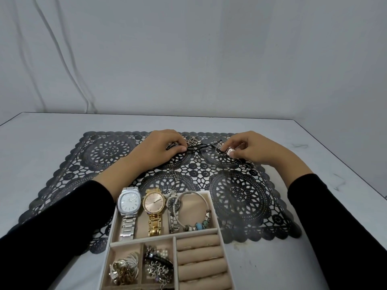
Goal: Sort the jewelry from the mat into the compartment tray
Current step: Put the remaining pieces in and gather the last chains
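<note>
On the far side of the black lace mat (240, 195), my left hand (161, 147) pinches a black cord bracelet (201, 145) that lies beside a metal-link piece (192, 141). My right hand (249, 147) pinches a small rectangular watch (229, 152) by its case, its mesh band (218, 146) trailing left. A thin chain (174, 174) lies on the mat below my hands. The beige compartment tray (217, 229) sits near me and holds a silver watch (128, 203), a gold watch (154, 203), a small grey watch (173, 204) and a charm bangle (196, 226).
The tray's lower compartments hold tangled gold jewelry (123, 268) and silver chains (159, 266), beside ring rolls (201, 256). Another small piece (245, 166) lies on the mat under my right wrist. The white table's edge (343, 164) runs along the right.
</note>
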A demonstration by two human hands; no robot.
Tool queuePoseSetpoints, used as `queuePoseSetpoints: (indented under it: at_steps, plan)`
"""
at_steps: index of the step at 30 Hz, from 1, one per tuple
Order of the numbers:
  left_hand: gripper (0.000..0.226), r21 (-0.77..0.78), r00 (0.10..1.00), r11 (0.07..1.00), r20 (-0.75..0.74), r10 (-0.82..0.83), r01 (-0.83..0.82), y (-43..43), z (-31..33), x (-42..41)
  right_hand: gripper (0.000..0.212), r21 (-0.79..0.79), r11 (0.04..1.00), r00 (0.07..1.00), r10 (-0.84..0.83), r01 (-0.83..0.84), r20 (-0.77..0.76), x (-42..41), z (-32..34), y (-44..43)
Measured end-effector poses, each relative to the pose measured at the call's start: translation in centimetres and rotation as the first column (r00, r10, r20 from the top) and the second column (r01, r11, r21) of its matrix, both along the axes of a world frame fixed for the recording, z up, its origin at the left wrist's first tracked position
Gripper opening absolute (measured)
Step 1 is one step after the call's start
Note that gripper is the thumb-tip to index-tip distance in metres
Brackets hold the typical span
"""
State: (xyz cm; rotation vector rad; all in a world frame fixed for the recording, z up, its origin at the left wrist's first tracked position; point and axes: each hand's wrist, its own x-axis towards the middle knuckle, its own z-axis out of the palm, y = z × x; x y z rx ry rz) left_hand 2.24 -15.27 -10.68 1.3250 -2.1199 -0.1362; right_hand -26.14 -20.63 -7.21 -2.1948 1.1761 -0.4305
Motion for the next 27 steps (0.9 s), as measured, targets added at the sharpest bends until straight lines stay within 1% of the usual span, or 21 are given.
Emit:
queuePoseSetpoints:
  at_steps: [4, 6, 9, 11, 13, 15, 18, 21, 27]
  plan:
    - [0.010, -0.055, 0.999, 0.998, -0.035, 0.011, -0.013, 0.2, -0.1, 0.0, 0.022, 0.025, 1.000, 0.999, 0.006, -0.007, 0.048, -0.1, -0.4, -0.1]
    - [0.010, -0.063, 0.997, 0.998, -0.079, 0.018, -0.023, 0.5, -0.1, 0.0, 0.022, 0.026, 0.999, 0.993, -0.023, 0.020, 0.115, 0.0, -0.7, -0.1]
    - [0.008, -0.051, 0.983, 0.996, -0.172, 0.063, -0.072, 0.9, 0.1, 0.1, 0.017, 0.053, 0.994, 0.962, -0.107, 0.097, 0.251, 0.4, -1.0, 0.4]
    - [0.007, -0.030, 0.959, 0.992, -0.262, 0.108, -0.120, 1.4, 0.3, 0.0, 0.015, 0.102, 0.986, 0.916, -0.161, 0.133, 0.368, 0.7, -1.1, 0.8]
    - [0.007, 0.004, 0.929, 0.988, -0.339, 0.148, -0.156, 1.9, 0.4, 0.0, 0.015, 0.182, 0.973, 0.851, -0.214, 0.143, 0.479, 1.0, -0.8, 1.4]
    - [0.007, 0.041, 0.900, 0.984, -0.399, 0.177, -0.176, 2.7, 0.6, 0.1, 0.019, 0.254, 0.956, 0.791, -0.266, 0.145, 0.550, 1.2, -0.6, 2.1]
    - [0.010, 0.046, 0.859, 0.976, -0.468, 0.208, -0.212, 3.8, 0.7, 0.9, 0.025, 0.284, 0.948, 0.735, -0.296, 0.146, 0.610, 1.6, -0.5, 2.9]
    - [0.011, 0.053, 0.812, 0.970, -0.537, 0.229, -0.238, 5.3, 0.9, 1.7, 0.025, 0.318, 0.937, 0.682, -0.326, 0.142, 0.655, 2.1, -0.5, 3.8]
    - [0.011, 0.049, 0.735, 0.940, -0.610, 0.297, -0.338, 9.0, 1.4, 3.2, 0.025, 0.372, 0.927, 0.599, -0.327, 0.052, 0.731, 2.8, -0.2, 6.4]
